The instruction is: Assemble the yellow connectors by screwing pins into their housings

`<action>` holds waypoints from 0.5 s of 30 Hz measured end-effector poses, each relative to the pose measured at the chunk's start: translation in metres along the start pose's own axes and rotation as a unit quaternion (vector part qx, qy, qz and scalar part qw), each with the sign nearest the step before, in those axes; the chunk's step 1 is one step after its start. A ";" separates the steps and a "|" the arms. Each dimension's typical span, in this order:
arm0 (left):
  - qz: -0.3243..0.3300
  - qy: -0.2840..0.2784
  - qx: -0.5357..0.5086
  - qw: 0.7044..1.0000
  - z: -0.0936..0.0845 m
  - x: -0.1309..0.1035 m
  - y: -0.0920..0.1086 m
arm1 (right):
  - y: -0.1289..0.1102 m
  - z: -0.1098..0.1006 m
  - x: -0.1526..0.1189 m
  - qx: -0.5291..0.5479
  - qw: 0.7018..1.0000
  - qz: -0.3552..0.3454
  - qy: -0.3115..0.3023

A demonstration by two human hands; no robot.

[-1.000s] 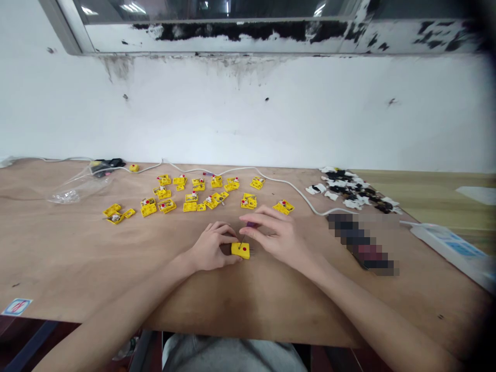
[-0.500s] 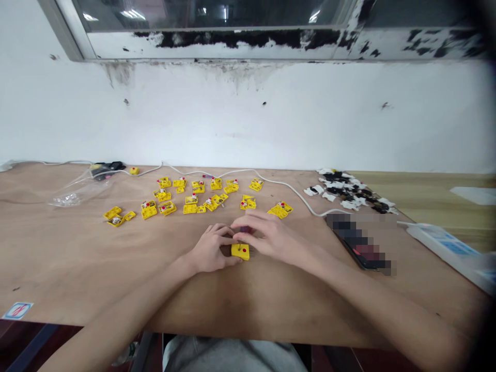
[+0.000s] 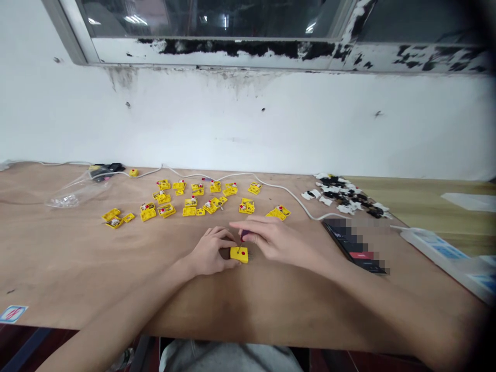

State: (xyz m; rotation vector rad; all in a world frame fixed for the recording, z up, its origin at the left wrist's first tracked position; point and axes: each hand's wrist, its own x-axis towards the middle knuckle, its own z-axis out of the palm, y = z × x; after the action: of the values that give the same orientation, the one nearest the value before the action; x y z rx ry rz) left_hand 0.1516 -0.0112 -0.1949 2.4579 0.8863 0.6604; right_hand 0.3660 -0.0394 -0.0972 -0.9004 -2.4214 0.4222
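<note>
A small yellow plastic box (image 3: pixel 235 254) with a red button lies on the table in front of me, thin metal prongs sticking out of its right end. My left hand (image 3: pixel 212 251) is closed on its left side, thumb at the near edge and fingers at the far one. In my right hand (image 3: pixel 265 238) is a screwdriver (image 3: pixel 244 235) with a dark red and purple handle, largely covered by my fingers. Its thin shaft stands nearly upright, the tip on the box's top beside the red button.
Several opened yellow boxes (image 3: pixel 189 211) with red buttons lie in rows further back. A plastic bag (image 3: pixel 73 192) is at the far left. Black and white parts (image 3: pixel 344 196) are heaped at the back right, near a phone (image 3: pixel 351 248) and a power strip (image 3: pixel 445 258). A white cable (image 3: pixel 289 187) runs along the back.
My right hand's fingers have shifted on the screwdriver handle, the index finger now straighter. The left hand still holds the yellow box in place. The whole view has tilted slightly.
</note>
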 end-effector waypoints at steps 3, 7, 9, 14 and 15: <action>-0.003 -0.002 0.005 1.000 0.001 0.000 0.000 | -0.002 -0.001 0.004 -0.021 0.999 0.029 0.010; -0.007 -0.001 0.003 1.000 0.001 -0.001 0.000 | -0.006 -0.003 0.007 0.027 0.999 0.016 -0.016; -0.002 -0.002 0.002 1.000 0.000 0.000 0.001 | -0.007 -0.004 0.007 0.016 0.999 0.022 -0.021; -0.003 -0.006 -0.001 1.000 0.000 0.000 0.001 | -0.006 -0.013 0.008 -0.208 0.975 0.033 -0.073; -0.005 -0.005 -0.001 1.000 0.000 0.000 0.001 | -0.007 -0.016 0.009 -0.261 0.960 0.012 -0.101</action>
State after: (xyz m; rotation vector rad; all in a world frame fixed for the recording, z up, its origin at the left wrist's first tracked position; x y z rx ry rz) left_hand 0.1521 -0.0120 -0.1940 2.4511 0.8916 0.6439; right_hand 0.3659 -0.0366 -0.0781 -1.1481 -2.7702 -0.1415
